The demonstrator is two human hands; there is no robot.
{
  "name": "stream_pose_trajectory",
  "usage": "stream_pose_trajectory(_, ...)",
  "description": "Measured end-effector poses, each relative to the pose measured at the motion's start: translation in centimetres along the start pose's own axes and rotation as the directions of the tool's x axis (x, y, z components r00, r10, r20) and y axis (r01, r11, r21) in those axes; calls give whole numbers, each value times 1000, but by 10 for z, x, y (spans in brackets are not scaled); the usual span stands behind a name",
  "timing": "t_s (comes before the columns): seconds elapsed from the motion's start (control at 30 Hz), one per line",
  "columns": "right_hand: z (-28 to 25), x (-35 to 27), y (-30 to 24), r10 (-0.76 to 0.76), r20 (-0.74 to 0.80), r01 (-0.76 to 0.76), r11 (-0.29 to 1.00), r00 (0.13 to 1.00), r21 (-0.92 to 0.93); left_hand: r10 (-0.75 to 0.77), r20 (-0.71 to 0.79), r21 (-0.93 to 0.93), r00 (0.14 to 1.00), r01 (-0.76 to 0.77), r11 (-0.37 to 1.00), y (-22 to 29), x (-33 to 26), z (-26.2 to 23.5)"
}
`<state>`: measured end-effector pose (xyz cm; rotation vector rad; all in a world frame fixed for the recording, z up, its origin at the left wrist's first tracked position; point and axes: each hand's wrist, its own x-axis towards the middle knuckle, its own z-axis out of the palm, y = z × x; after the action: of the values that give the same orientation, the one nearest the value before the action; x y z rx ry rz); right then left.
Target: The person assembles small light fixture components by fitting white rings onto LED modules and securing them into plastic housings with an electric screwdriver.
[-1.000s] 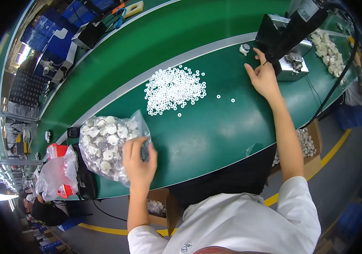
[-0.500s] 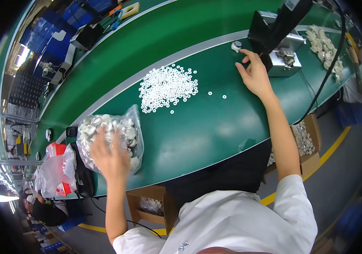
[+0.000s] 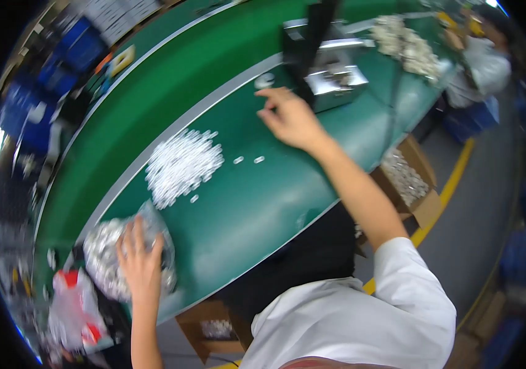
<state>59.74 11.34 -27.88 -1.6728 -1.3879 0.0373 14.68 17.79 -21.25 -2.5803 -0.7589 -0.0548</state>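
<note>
So the clear bag of white parts (image 3: 101, 259) sits at the left end of the green bench (image 3: 232, 206), kinda boxed in: grey strip (image 3: 121, 187) just off its far side, bench's near edge not far from its lower corner, and a red thing in clear plastic (image 3: 71, 310) crowding it on the left. The real elbow room is to its right, a wide bare stretch of bench top running along the near edge. The left hand (image 3: 140, 263) lies over the middle of the bag, fingers spread wide; can't tell if they're pinching any plastic or just resting. The other bit is a small round part (image 3: 264, 80) up by the strip, blurry, right beyond the right hand's (image 3: 292, 123) fingertips. Thumb and index have a narrow gap there, and I can't tell if the index touches it. Right of it, a black and silver machine (image 3: 340, 81) stands close, so that side's tight; more room toward the left. Between the hands there's a heap of white rings (image 3: 183, 166), plus a couple of loose rings (image 3: 259, 160). Further out, a pale heap (image 3: 405, 48) sits past the machine.
</note>
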Motion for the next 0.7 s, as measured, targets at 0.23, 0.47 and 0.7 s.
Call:
stream_pose_trajectory(0.23, 15, -2, 4, 83, 40, -86, 992, 996, 97, 181, -95, 21, 979, -179, 984, -20, -16, 15)
stream_pose_trajectory(0.47, 8, -6, 9, 67, 67, -66, 998, 996, -3, 74, 163, 87, 984, -89, 992, -24, -6, -4)
stream_pose_trajectory(0.7, 13, -4, 11, 69, 82, -67, 997, 994, -25, 117, 336, 162, 935, -180, 970, -36, 2, 11)
